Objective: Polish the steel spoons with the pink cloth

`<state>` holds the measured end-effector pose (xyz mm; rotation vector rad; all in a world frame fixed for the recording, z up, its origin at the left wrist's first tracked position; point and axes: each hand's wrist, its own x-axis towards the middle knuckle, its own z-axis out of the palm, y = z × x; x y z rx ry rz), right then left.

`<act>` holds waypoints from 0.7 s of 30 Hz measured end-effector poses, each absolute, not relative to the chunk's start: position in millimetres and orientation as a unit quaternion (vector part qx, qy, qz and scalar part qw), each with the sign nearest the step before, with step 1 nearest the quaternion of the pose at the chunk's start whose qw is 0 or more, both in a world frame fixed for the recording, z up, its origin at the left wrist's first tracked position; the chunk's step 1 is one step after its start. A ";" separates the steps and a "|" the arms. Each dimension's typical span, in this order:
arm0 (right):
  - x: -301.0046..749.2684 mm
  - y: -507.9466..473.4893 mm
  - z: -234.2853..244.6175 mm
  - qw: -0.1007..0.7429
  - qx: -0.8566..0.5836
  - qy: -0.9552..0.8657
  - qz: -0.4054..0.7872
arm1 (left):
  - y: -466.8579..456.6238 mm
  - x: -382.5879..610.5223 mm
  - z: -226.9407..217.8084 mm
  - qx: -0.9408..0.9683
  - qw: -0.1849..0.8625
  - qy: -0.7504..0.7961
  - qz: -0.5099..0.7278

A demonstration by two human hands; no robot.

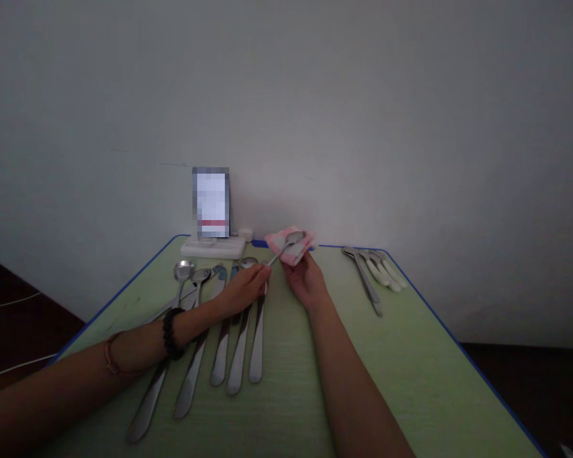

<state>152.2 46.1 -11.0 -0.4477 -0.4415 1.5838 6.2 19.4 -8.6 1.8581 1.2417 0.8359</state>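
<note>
Left hand (246,287) pinches handle end of small silver metal spoon (289,243), steadying it above far end of green counter (410,356). Right hand (307,280) grips crumpled pink cloth (297,256), cupping spoon bowl from beneath. Row of long silver spoons (239,356) under left wrist; white-handled cutlery (379,270) kept well apart, right.

- Silver spoon (286,245): slim and shiny, its handle end pinched in the left grip (246,287). It slants up and away to the right of that grip, with its bowl against the cloth.
- Pink cloth (300,256): crumpled and held at the fingertips of the right grip (308,283), bunched just beyond them under the spoon's bowl.
</note>
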 end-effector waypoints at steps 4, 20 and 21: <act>149.3 44.6 -12.2 0.641 -0.195 -0.228 0.706 | 18.3 5.4 -8.7 0.729 0.378 0.480 0.309; 150.3 39.0 -7.8 0.663 -0.141 -0.243 0.694 | 14.4 3.9 -7.9 0.827 0.223 0.477 0.195; 150.0 39.7 -8.4 0.664 -0.149 -0.247 0.690 | 14.2 4.0 -7.9 0.833 0.209 0.478 0.183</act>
